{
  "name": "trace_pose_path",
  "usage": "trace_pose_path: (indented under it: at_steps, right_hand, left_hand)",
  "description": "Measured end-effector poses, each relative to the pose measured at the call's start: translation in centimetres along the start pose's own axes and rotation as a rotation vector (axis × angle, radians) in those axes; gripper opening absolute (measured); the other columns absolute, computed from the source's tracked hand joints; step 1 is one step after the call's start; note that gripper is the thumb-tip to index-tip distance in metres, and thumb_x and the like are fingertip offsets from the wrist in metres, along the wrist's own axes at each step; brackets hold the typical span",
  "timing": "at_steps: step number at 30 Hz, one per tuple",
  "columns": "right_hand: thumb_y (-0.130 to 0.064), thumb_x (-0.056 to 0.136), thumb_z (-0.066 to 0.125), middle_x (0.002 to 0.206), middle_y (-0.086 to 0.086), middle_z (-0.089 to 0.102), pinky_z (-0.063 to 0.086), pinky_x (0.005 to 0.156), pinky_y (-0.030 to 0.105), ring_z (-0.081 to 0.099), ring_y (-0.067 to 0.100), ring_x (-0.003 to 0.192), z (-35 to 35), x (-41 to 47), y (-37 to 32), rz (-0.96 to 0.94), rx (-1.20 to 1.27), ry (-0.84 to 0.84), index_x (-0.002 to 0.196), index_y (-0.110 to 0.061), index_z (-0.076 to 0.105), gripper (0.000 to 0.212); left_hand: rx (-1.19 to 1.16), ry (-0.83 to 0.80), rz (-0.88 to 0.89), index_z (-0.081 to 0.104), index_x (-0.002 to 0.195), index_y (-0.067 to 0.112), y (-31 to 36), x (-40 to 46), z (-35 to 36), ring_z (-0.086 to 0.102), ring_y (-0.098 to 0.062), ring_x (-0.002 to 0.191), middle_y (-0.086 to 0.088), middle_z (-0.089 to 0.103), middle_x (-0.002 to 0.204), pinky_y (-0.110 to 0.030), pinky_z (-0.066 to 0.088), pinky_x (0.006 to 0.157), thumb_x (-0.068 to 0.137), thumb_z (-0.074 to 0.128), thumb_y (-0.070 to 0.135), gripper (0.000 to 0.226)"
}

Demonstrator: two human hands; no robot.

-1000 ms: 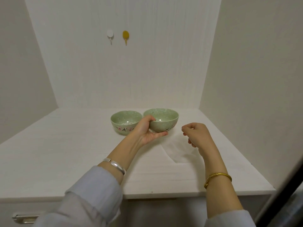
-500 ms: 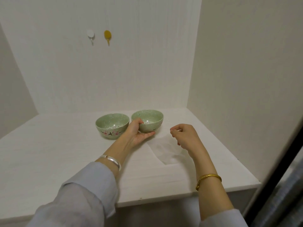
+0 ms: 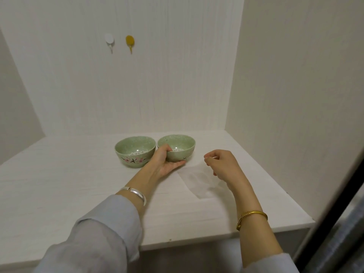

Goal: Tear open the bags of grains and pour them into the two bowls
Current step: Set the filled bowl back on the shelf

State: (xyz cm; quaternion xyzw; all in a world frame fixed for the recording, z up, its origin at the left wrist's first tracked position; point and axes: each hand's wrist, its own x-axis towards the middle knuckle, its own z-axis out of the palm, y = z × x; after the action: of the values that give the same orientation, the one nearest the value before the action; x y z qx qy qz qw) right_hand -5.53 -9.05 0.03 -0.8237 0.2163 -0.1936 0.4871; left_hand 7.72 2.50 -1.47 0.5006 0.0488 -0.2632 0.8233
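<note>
Left hand (image 3: pixel 164 162) grips the rigid, breakable right bowl (image 3: pixel 177 147) by rim; right hand (image 3: pixel 221 164) pinches the limp, light empty bag (image 3: pixel 194 180) at its top edge

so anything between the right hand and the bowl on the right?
Nothing visible. The right hand is curled just right of the right bowl, bare shelf between them. The left hand grips that bowl on its near-left side, away from the gap. A clear, flat bag lies on the shelf under the right hand.
</note>
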Motion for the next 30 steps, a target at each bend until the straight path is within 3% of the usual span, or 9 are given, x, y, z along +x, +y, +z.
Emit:
trace_pose_path:
  at_steps: [7, 11, 14, 17, 19, 22, 26, 28, 30]
  right_hand:
    - [-0.015, 0.086, 0.050, 0.081, -0.004, 0.057, 0.033, 0.053, 0.020, 0.047, 0.007, 0.060, 0.1, -0.2, 0.0, 0.004, -0.011, -0.016, 0.096, -0.014, 0.065, 0.018]
    - [-0.016, 0.086, 0.052, 0.079, -0.004, 0.057, 0.035, 0.054, 0.020, 0.048, 0.008, 0.061, -0.2, -0.4, 0.0, 0.009, -0.032, -0.003, 0.102, -0.012, 0.065, 0.022]
    - [-0.024, 0.082, 0.062, 0.088, -0.004, 0.053, 0.040, 0.068, 0.022, 0.052, 0.012, 0.081, -0.3, -0.8, 0.0, -0.021, -0.147, -0.064, 0.113, -0.016, 0.060, 0.033]
    - [-0.030, 0.078, 0.066, 0.120, 0.004, 0.043, 0.036, 0.088, 0.028, 0.036, 0.021, 0.118, 0.1, -1.2, 0.0, -0.031, -0.400, -0.136, 0.124, -0.024, 0.050, 0.050]
    - [-0.024, 0.081, 0.061, 0.128, 0.008, 0.043, 0.038, 0.092, 0.031, 0.036, 0.026, 0.122, 0.7, -1.3, -0.1, -0.029, -0.509, -0.105, 0.126, -0.020, 0.049, 0.047]
    - [-0.007, 0.085, 0.048, 0.121, 0.009, 0.055, 0.046, 0.083, 0.032, 0.053, 0.027, 0.110, 1.5, -1.3, -0.3, -0.004, -0.633, -0.007, 0.117, -0.009, 0.057, 0.033]
    - [0.001, 0.085, 0.042, 0.103, 0.010, 0.065, 0.043, 0.065, 0.030, 0.058, 0.028, 0.091, 1.6, -1.9, -1.2, -0.052, -0.659, 0.267, 0.100, -0.007, 0.062, 0.027]
    - [0.000, 0.086, 0.041, 0.102, 0.011, 0.067, 0.047, 0.068, 0.033, 0.059, 0.030, 0.092, 1.3, -2.1, -2.2, -0.165, -0.616, 0.375, 0.101, -0.007, 0.064, 0.029]
    - [-0.004, 0.088, 0.042, 0.102, 0.009, 0.068, 0.048, 0.071, 0.033, 0.060, 0.028, 0.094, 1.0, -2.4, -3.3, -0.290, -0.526, 0.409, 0.105, -0.009, 0.066, 0.030]
  left_hand:
    - [-0.019, -0.017, -0.011, 0.039, 0.119, 0.006, -0.2, 0.1, 0.0, 0.046, -0.040, 0.121, -0.019, 0.044, 0.123, -0.056, 0.040, 0.098, 0.083, 0.038, 0.001, 0.036]
    - [-0.011, -0.020, -0.015, 0.034, 0.134, 0.006, -0.2, -0.2, 0.1, 0.045, -0.038, 0.123, -0.020, 0.041, 0.135, -0.054, 0.039, 0.101, 0.088, 0.041, 0.007, 0.047]
    - [0.024, -0.004, -0.029, 0.042, 0.122, 0.004, 0.1, -0.9, 0.1, 0.047, -0.034, 0.121, -0.018, 0.045, 0.124, -0.049, 0.039, 0.103, 0.088, 0.044, 0.009, 0.035]
    - [0.107, -0.008, -0.058, 0.045, 0.086, 0.004, 0.8, -2.1, -0.1, 0.056, -0.031, 0.091, -0.014, 0.044, 0.095, -0.044, 0.048, 0.086, 0.084, 0.047, 0.008, 0.005]
    - [0.203, -0.019, -0.067, 0.042, 0.088, 0.004, 1.2, -3.0, -0.5, 0.054, -0.030, 0.074, -0.012, 0.040, 0.090, -0.043, 0.049, 0.071, 0.083, 0.050, 0.010, 0.011]
    - [0.306, -0.034, -0.037, 0.039, 0.101, 0.007, 1.6, -4.3, -1.3, 0.053, -0.029, 0.074, -0.011, 0.037, 0.099, -0.037, 0.048, 0.066, 0.082, 0.051, 0.014, 0.024]
    - [0.548, -0.082, 0.201, 0.054, 0.085, 0.016, 1.8, -5.4, -2.0, 0.052, -0.023, 0.082, -0.002, 0.049, 0.093, -0.032, 0.045, 0.074, 0.082, 0.052, 0.012, 0.006]
    - [0.833, -0.203, 0.427, 0.057, 0.110, 0.020, 1.8, -6.0, -2.5, 0.049, -0.015, 0.103, 0.004, 0.051, 0.110, -0.024, 0.041, 0.088, 0.081, 0.055, 0.011, 0.030]
    - [1.081, -0.354, 0.592, 0.045, 0.130, 0.030, 1.8, -6.8, -2.6, 0.043, -0.004, 0.112, 0.012, 0.046, 0.123, -0.007, 0.036, 0.085, 0.079, 0.060, 0.012, 0.056]
